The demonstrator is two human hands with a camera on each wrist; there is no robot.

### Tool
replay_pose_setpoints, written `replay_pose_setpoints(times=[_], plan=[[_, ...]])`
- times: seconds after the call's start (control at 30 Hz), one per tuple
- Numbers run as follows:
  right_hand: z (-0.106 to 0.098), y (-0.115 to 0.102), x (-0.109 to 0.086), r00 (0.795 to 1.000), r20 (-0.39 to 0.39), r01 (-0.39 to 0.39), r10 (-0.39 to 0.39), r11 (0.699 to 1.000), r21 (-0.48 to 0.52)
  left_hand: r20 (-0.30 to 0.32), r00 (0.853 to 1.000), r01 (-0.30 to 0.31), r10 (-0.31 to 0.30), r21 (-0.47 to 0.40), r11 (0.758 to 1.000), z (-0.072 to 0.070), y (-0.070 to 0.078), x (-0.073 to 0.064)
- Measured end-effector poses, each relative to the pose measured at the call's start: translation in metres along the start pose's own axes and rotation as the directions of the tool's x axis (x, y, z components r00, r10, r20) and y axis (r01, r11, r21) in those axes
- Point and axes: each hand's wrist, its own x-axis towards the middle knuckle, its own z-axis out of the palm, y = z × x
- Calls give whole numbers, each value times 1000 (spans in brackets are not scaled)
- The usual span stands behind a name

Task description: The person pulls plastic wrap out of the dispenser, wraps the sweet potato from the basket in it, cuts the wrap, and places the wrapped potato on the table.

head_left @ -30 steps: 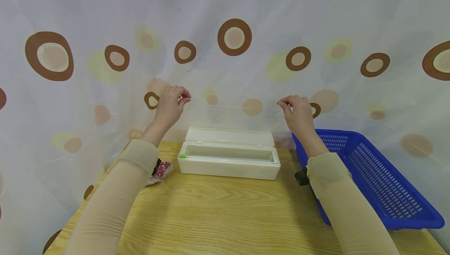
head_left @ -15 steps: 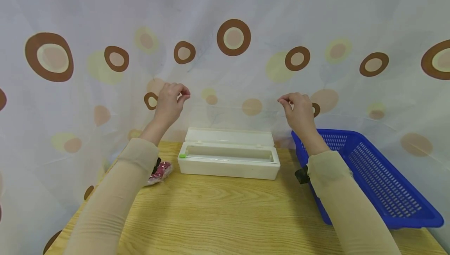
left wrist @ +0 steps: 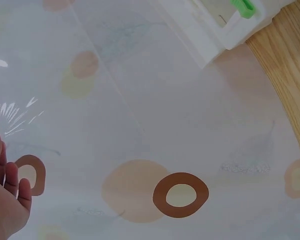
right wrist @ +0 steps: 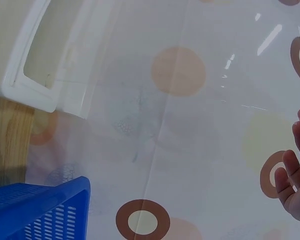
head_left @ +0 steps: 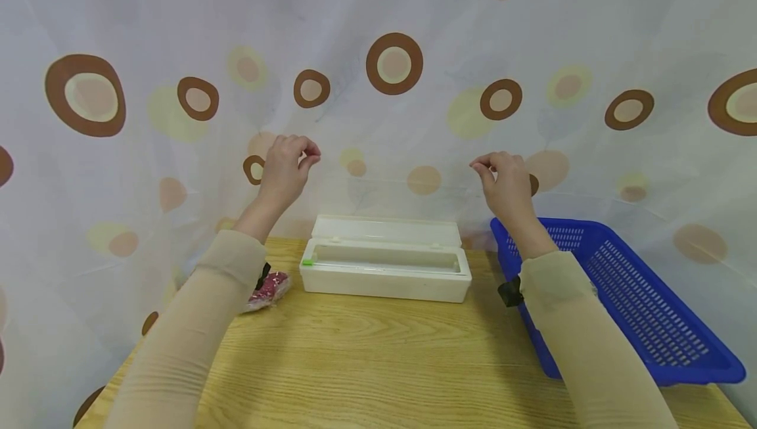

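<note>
A sheet of clear cling film (left wrist: 12, 116) is stretched between my raised hands, showing mainly as glints and fan-like creases in the wrist views. My left hand (head_left: 285, 167) pinches one side between thumb and forefinger. Level with it, my right hand (head_left: 506, 182) pinches the other side the same way. The film's edges are too faint to trace in the head view. Below and between the hands, a white cling film dispenser (head_left: 384, 283) sits on the table with its lid (head_left: 387, 230) tipped back. A green slide cutter (head_left: 307, 262) is at the left end of its rim.
A blue perforated basket (head_left: 644, 311) stands at the right of the wooden table (head_left: 378, 363), partly behind my right forearm. By my left sleeve lies a reddish item in clear wrapping (head_left: 271, 288). A spotted curtain (head_left: 378, 127) hangs behind the table.
Both hands have risen slightly, the right one also shifting a little to the right. Each keeps its pinch on the cling film. The dispenser and basket stay in place.
</note>
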Motion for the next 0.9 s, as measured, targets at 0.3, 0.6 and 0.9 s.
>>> replay_pose_setpoints(times=[0.3, 0.6, 0.9], plan=[[-4, -1, 3, 1000, -8, 10, -10, 1000, 5, -32, 999, -14, 13, -17, 1000, -1, 3, 3], [-6, -4, 6, 998, -44, 41, -41, 999, 4, -48, 999, -3, 2, -18, 1000, -4, 6, 4], [-10, -7, 7, 996, -80, 46, -46, 999, 8, -69, 998, -13, 12, -6, 1000, -6, 7, 6]])
